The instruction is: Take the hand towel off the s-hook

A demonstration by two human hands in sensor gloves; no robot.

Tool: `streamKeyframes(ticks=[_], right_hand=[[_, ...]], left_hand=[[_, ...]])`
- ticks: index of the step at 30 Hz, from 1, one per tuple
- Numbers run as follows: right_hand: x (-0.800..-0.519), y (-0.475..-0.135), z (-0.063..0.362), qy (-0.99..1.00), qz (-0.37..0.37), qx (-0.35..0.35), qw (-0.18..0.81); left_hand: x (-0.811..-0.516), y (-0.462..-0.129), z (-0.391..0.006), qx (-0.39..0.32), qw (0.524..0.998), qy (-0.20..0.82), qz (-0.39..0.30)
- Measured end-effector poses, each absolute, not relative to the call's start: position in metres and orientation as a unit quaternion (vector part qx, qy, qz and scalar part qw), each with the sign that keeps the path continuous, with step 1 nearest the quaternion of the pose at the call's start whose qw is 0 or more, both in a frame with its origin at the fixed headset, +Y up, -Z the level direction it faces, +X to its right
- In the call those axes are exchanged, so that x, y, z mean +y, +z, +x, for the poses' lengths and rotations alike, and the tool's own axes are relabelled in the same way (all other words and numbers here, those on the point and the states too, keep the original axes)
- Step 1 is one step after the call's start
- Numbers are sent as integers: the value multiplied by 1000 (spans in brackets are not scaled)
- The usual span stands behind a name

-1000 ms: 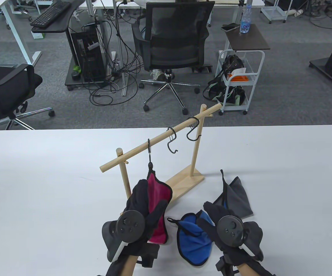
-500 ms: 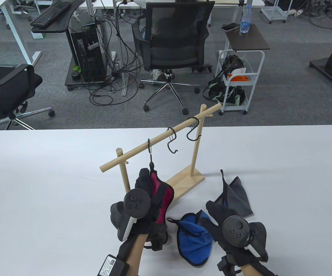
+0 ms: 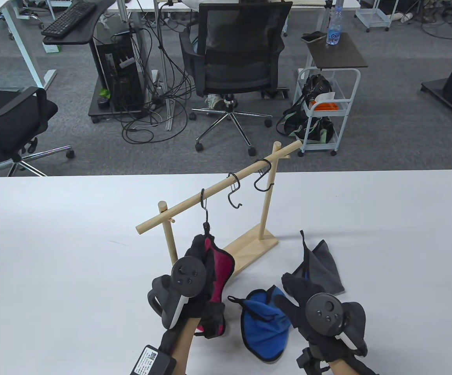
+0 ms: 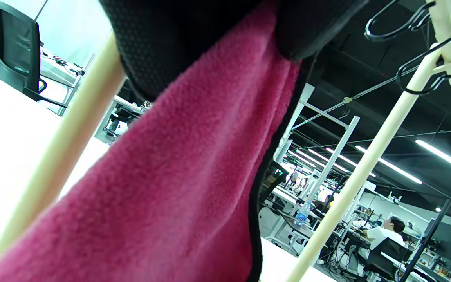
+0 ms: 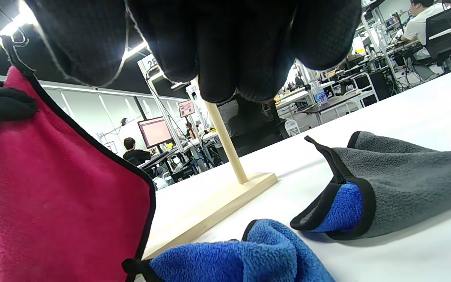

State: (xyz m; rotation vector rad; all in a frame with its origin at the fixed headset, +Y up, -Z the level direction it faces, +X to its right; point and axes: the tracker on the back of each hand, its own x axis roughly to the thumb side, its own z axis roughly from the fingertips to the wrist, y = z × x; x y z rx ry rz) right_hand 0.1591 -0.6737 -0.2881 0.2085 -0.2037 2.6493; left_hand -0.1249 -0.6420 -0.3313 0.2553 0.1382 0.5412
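Magenta hand towel (image 3: 220, 269), black-edged, hangs from s-hook (image 3: 205, 211); left hand (image 3: 194, 273) grips it. Right hand (image 3: 308, 300) rests on the blue towel (image 3: 263, 328), fingers curled per wrist view.

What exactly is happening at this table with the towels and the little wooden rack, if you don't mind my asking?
A person in sensor gloves is taking hand towels off a small wooden rack. The left hand grips the pink towel, whose loop is on the nearest S-hook, so it is not yet unhooked. The right hand rests low over the table by the blue towel, holding nothing visible. A grey towel lies beside it, and the other two hooks on the rail hang bare.
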Motion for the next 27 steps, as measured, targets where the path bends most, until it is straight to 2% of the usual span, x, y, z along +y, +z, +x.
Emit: streamKeyframes(ticks=[21, 27], right_hand=[[-673, -287, 158, 967, 79, -76, 232], [-674, -286, 156, 967, 81, -74, 229]], left_hand=[[-611, -295, -139, 35, 951, 264, 160], [-610, -279, -153, 37, 950, 262, 167]])
